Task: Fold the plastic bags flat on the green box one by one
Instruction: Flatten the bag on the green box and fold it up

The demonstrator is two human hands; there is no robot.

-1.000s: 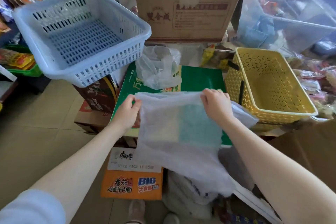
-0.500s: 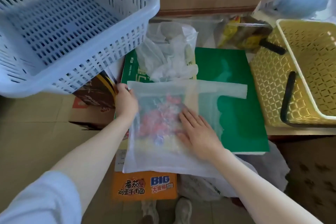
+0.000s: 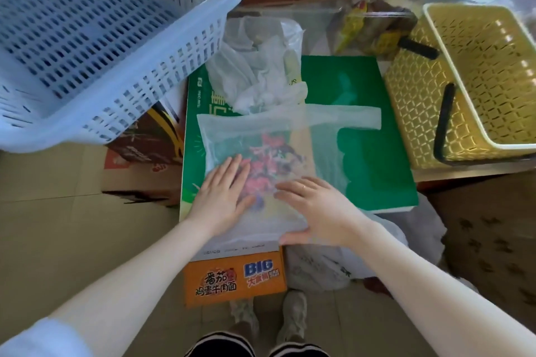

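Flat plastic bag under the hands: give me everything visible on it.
The flat plastic bag is thin, translucent whitish film, spread flat on the green box, whose print shows through. One handle strip reaches right at its far edge; its near edge overhangs the box. The left hand and right hand press on it, palms down. A crumpled bag lies at its far edge.

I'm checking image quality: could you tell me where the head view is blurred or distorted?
Head view: motion blur softens the blue basket slots and the cardboard box print behind; wide-angle bending curves the edges; the plastic bag and both hands stay fairly sharp.
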